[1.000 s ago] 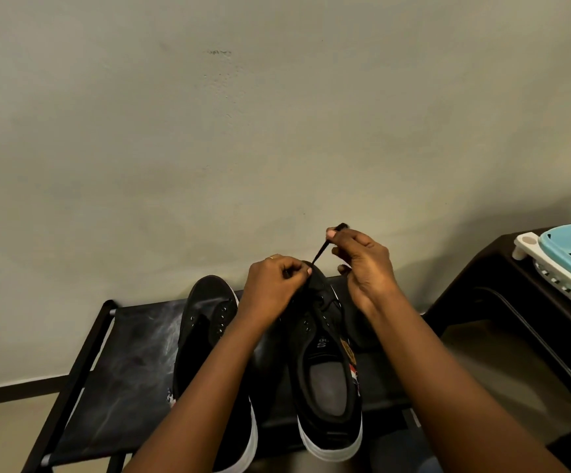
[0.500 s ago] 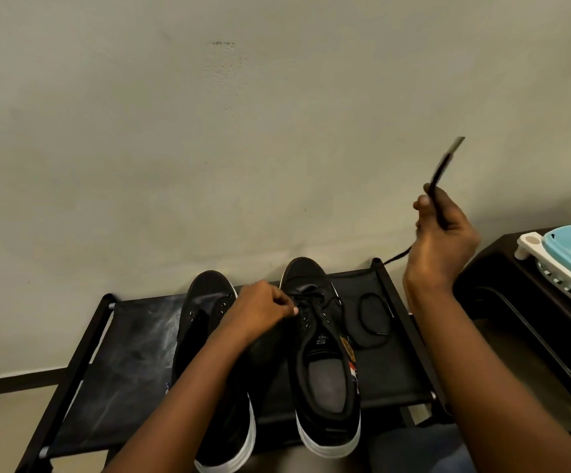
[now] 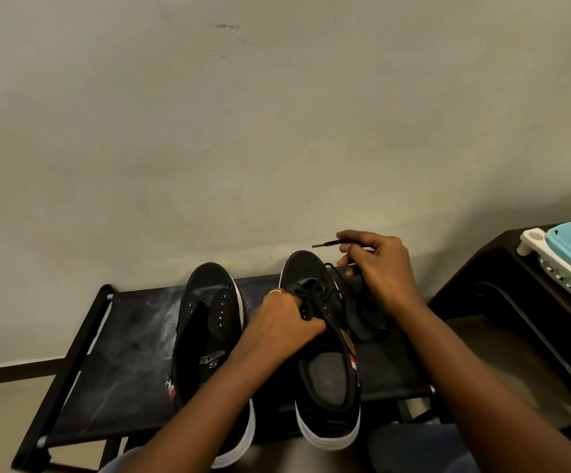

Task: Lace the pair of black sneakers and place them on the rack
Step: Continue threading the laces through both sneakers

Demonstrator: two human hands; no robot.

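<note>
- Two black sneakers (image 3: 321,336) are sitting on the rack (image 3: 120,336).
- Left hand (image 3: 280,322) is gripping the right sneaker's eyelet area.
- Right hand (image 3: 376,268) is pinching the lace (image 3: 325,245) near the rack's back edge.

You have one view only, from the camera on your head; it looks forward and down, tilted steeply enough that the wall (image 3: 277,131) fills the upper half; the rack (image 3: 123,353) sits close below, toes of the sneakers pointing away from you; your forearms enter from the bottom edge, so the lens is near; the wide angle bends the side table (image 3: 516,268) at right.
</note>
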